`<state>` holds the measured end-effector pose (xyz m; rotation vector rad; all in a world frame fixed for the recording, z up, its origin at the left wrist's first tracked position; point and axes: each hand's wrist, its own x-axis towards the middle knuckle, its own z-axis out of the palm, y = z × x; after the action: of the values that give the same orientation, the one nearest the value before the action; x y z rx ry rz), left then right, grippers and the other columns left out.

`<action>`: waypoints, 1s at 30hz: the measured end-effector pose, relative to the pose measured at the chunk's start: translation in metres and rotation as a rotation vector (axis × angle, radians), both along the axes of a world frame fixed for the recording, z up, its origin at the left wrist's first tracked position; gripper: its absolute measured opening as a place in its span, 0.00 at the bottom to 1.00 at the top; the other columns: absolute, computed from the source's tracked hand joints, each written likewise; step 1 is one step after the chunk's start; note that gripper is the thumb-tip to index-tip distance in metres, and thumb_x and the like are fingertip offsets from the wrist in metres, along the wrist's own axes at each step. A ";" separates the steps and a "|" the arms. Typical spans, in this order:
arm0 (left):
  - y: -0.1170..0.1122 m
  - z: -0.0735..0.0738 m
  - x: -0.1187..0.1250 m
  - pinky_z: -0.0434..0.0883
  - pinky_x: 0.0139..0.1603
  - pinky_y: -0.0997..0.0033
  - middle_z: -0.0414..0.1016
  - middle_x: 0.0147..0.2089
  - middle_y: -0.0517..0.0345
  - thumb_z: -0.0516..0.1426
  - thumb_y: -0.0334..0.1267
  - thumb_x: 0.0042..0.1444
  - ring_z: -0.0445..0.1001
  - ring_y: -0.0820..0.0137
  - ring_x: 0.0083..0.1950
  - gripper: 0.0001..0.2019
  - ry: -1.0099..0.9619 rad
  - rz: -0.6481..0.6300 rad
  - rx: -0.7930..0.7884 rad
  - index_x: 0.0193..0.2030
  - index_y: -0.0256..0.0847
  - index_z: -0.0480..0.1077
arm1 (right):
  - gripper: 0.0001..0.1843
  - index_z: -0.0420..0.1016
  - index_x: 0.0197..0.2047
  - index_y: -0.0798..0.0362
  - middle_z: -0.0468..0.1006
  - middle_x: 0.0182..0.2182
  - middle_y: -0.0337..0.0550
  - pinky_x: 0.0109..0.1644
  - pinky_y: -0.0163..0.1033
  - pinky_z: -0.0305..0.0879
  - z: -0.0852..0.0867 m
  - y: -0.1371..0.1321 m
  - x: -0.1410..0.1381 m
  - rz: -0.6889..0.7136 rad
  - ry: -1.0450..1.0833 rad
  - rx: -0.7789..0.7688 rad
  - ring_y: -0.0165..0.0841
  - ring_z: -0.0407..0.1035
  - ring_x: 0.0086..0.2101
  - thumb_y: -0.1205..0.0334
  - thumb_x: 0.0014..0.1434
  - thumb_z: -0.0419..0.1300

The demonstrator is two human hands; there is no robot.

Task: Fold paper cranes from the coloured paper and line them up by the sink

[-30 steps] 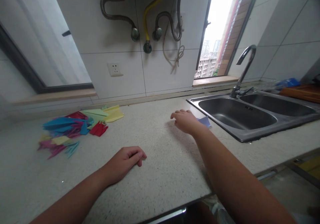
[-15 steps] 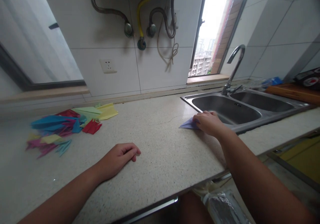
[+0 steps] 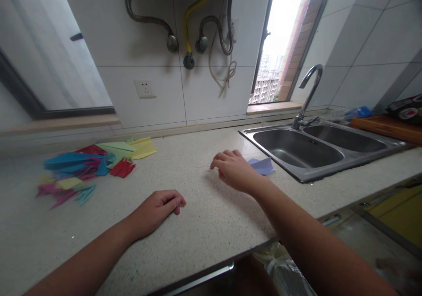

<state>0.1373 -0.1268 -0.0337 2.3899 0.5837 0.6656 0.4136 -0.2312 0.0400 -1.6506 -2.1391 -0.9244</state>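
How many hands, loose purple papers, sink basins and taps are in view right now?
Hands: 2, left hand and right hand
Purple paper: 1
Sink basins: 2, near basin and far basin
Tap: 1
Total: 6

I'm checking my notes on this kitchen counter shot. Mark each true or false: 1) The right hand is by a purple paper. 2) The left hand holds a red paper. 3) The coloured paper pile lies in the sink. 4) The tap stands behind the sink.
1) True: the right hand is beside the purple paper, near the sink.
2) False: the left hand rests curled on the bare counter, holding nothing.
3) False: the coloured paper pile lies on the counter, far left.
4) True: the tap rises behind the sink.
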 end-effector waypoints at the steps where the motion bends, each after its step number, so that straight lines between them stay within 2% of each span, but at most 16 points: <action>1: 0.000 0.000 0.000 0.63 0.45 0.69 0.74 0.36 0.58 0.49 0.54 0.68 0.71 0.70 0.40 0.21 -0.002 0.002 -0.004 0.45 0.39 0.75 | 0.15 0.76 0.48 0.46 0.73 0.49 0.38 0.51 0.47 0.52 0.003 0.007 -0.019 0.055 -0.016 -0.040 0.38 0.63 0.48 0.66 0.60 0.54; 5: 0.003 -0.002 0.000 0.63 0.45 0.69 0.74 0.36 0.57 0.50 0.54 0.67 0.71 0.69 0.40 0.21 -0.033 -0.008 -0.035 0.46 0.39 0.75 | 0.16 0.77 0.48 0.47 0.74 0.47 0.41 0.44 0.45 0.56 0.018 0.038 -0.081 0.233 -0.082 -0.189 0.38 0.67 0.45 0.62 0.61 0.52; 7: 0.005 -0.003 0.000 0.64 0.45 0.70 0.74 0.36 0.57 0.51 0.53 0.67 0.71 0.69 0.41 0.20 -0.046 -0.015 -0.049 0.46 0.38 0.75 | 0.17 0.77 0.48 0.48 0.75 0.46 0.41 0.39 0.43 0.56 0.022 0.054 -0.100 0.293 -0.093 -0.235 0.37 0.68 0.43 0.60 0.60 0.52; 9: 0.005 -0.002 -0.001 0.64 0.44 0.70 0.74 0.36 0.56 0.51 0.51 0.67 0.71 0.70 0.41 0.19 -0.068 -0.015 -0.068 0.45 0.37 0.75 | 0.16 0.77 0.46 0.49 0.76 0.45 0.41 0.37 0.41 0.54 0.018 0.071 -0.108 0.344 -0.074 -0.249 0.36 0.69 0.42 0.59 0.59 0.52; 14: 0.001 0.003 -0.001 0.64 0.42 0.72 0.74 0.35 0.56 0.51 0.48 0.67 0.70 0.72 0.39 0.18 -0.086 -0.034 -0.110 0.45 0.36 0.75 | 0.14 0.77 0.43 0.53 0.76 0.41 0.42 0.44 0.37 0.58 -0.017 0.107 -0.096 0.442 0.143 -0.197 0.32 0.67 0.42 0.62 0.60 0.52; 16: 0.001 0.005 -0.002 0.65 0.43 0.72 0.74 0.35 0.56 0.51 0.48 0.67 0.71 0.72 0.39 0.18 -0.095 -0.044 -0.118 0.45 0.36 0.75 | 0.13 0.78 0.42 0.53 0.75 0.39 0.43 0.47 0.38 0.58 -0.027 0.114 -0.087 0.463 0.092 -0.168 0.33 0.65 0.42 0.64 0.58 0.53; 19: 0.005 0.006 -0.003 0.65 0.41 0.73 0.75 0.36 0.55 0.52 0.47 0.67 0.70 0.73 0.38 0.18 -0.100 -0.055 -0.132 0.45 0.35 0.75 | 0.13 0.77 0.43 0.55 0.74 0.40 0.43 0.49 0.38 0.57 -0.029 0.116 -0.078 0.490 0.132 -0.138 0.33 0.64 0.42 0.66 0.58 0.53; 24: 0.010 0.005 -0.005 0.63 0.33 0.75 0.74 0.36 0.53 0.51 0.47 0.66 0.68 0.75 0.35 0.17 -0.100 -0.068 -0.203 0.46 0.35 0.74 | 0.13 0.77 0.43 0.53 0.73 0.40 0.43 0.49 0.38 0.57 -0.024 0.111 -0.074 0.491 0.095 -0.185 0.32 0.63 0.42 0.64 0.59 0.54; 30: 0.005 0.008 -0.007 0.63 0.36 0.75 0.75 0.36 0.53 0.52 0.43 0.65 0.69 0.75 0.35 0.16 -0.093 -0.052 -0.141 0.45 0.32 0.75 | 0.12 0.77 0.43 0.53 0.73 0.40 0.43 0.49 0.38 0.57 -0.026 0.114 -0.073 0.493 0.061 -0.205 0.33 0.64 0.43 0.64 0.60 0.54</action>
<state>0.1306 -0.1219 -0.0252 2.2225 0.5100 0.6859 0.3403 -0.1168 0.0140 -1.1169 -2.4936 -0.5139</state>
